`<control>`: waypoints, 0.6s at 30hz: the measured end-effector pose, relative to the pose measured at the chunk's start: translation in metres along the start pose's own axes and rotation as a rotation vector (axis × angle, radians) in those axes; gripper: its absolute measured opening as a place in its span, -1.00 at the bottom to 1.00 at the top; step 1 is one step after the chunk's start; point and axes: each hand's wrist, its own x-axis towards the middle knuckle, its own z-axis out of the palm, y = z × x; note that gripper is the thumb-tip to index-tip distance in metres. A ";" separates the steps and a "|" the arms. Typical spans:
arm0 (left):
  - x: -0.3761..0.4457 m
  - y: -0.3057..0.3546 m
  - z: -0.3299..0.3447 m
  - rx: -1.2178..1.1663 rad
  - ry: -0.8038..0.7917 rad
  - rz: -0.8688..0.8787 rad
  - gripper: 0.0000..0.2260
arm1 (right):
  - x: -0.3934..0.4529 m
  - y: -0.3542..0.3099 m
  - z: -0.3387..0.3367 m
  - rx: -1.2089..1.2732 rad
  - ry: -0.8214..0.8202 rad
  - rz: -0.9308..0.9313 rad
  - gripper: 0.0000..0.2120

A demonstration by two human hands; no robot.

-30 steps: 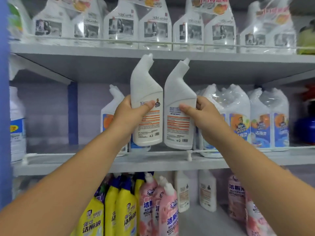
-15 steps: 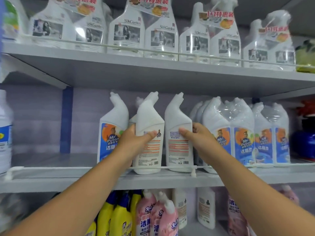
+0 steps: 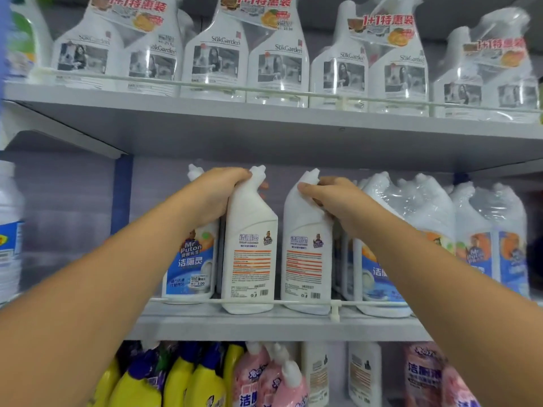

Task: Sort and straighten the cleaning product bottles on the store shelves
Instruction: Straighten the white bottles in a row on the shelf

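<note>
You're gripping two back-facing bottles by their necks: left hand (image 3: 216, 198) on left bottle (image 3: 249, 248), right hand (image 3: 335, 201) on right bottle (image 3: 305, 254), both standing on middle shelf (image 3: 264, 324) behind rail (image 3: 293, 302). Twisting too hard risks toppling neighbours.

The neck of the front-facing bottle (image 3: 191, 259) is covered by the left hand (image 3: 216, 198). The wrapped packs (image 3: 435, 218) are partly hidden by the right forearm. The large bottle (image 3: 8, 230) is cut by the left edge and blurred. The yellow bottles (image 3: 176, 383) are cropped below.
</note>
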 end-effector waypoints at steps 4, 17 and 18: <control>0.003 0.000 -0.004 -0.016 -0.062 -0.082 -0.74 | 0.009 0.005 0.002 0.007 -0.058 0.053 -0.68; 0.001 -0.010 0.048 0.320 0.288 0.126 -0.70 | 0.013 0.010 0.026 -0.353 0.294 -0.139 -0.59; 0.001 -0.012 0.053 0.361 0.314 0.172 -0.67 | 0.014 0.009 0.027 -0.350 0.278 -0.121 -0.59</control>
